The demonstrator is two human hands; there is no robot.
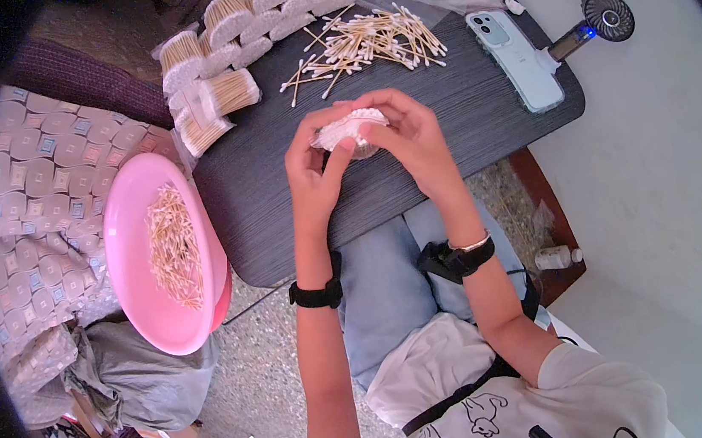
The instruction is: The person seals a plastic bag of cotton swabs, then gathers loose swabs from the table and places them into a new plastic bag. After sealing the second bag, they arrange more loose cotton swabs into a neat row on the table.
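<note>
Both my hands hold a bundle of cotton swabs (348, 128) in a clear plastic bag above the dark wooden table (443, 115). My left hand (316, 167) grips the bundle's left side with fingers curled around it. My right hand (410, 131) wraps the right side and top. The white swab tips face up toward me. A loose pile of cotton swabs (367, 44) lies on the table beyond my hands.
Several packed swab bundles (237, 34) are stacked at the table's far left. A pink bowl (128, 251) with loose swabs sits on a patterned cushion at left. A phone (516, 60) and a small handheld fan (596, 25) lie at the table's right end.
</note>
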